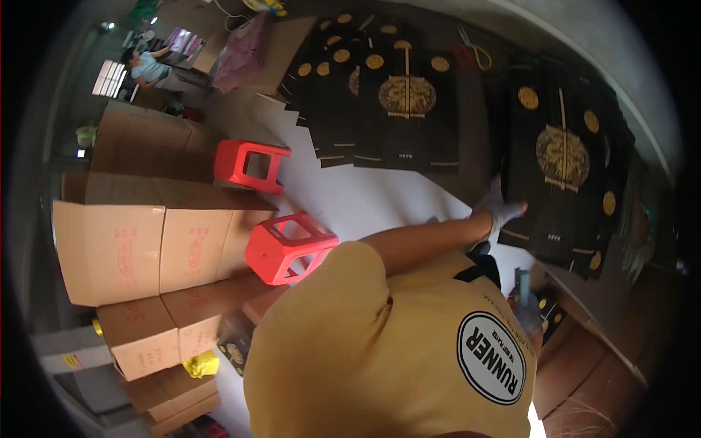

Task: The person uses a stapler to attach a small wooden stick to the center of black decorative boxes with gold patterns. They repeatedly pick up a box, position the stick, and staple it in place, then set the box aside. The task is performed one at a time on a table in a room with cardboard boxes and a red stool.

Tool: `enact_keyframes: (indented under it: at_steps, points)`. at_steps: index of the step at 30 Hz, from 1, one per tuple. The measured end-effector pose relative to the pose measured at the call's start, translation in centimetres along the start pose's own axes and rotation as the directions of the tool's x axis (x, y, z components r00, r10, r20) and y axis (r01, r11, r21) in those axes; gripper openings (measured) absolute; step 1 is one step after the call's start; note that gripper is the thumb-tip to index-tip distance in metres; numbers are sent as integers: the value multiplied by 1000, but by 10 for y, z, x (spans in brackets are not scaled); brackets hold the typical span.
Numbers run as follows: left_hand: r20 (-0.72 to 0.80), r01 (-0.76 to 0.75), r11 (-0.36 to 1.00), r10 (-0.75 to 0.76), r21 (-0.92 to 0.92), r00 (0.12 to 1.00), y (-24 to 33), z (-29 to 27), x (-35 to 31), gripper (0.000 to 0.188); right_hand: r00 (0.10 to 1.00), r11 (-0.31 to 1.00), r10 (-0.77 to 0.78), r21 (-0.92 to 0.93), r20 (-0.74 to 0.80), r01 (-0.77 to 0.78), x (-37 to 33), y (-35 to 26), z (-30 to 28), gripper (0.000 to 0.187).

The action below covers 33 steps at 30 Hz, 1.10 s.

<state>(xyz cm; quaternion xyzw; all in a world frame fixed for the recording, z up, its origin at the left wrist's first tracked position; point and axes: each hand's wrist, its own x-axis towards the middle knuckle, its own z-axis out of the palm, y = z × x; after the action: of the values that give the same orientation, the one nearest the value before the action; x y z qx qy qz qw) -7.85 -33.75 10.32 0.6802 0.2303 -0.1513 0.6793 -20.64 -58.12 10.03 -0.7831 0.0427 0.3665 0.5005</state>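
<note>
My left hand [505, 210], in a grey glove with bare fingertips, reaches the near left edge of a fanned pile of black printed sheets [537, 215]. Its thumb and fingers are apart, and the fingertips touch the pile. Gold round emblems decorate these sheets. Close to my body, my right hand [531, 318], also grey-gloved and partly hidden by my yellow shirt, is closed around an upright blue-grey object [522, 283] whose kind I cannot make out. A second fanned pile of black printed sheets [431, 146] lies to the left of the first.
Red-handled and yellow-handled scissors [475, 55] lie beyond the piles. Two red plastic stools [266, 255] stand on my left, beside brown cardboard boxes [117, 248]. A yellow bag [201, 363] sits by the lower boxes. Another person [150, 67] works far left. Cardboard [577, 365] lies at lower right.
</note>
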Motion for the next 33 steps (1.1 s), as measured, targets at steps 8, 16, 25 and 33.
enact_keyframes:
  at_steps: [8, 16, 25, 33]
  points:
    - [9, -46, 889, 47, 456, 999, 28, -32, -23, 81, 766, 896, -295, 112, -571, 429, 62, -61, -173, 33]
    - [-217, -153, 975, 186, 160, 958, -14, -129, 0, 67, 758, 640, -367, -738, -539, -215, 122, -199, -188, 58]
    - [-616, -263, 958, 277, 115, 737, -86, -306, 56, 54, 522, 424, -558, -763, -645, -488, 214, -185, -176, 68]
    - [-634, 225, 676, 449, 702, 629, -21, -387, 51, 61, 905, 917, -308, -346, -293, 200, 264, -282, 81, 65]
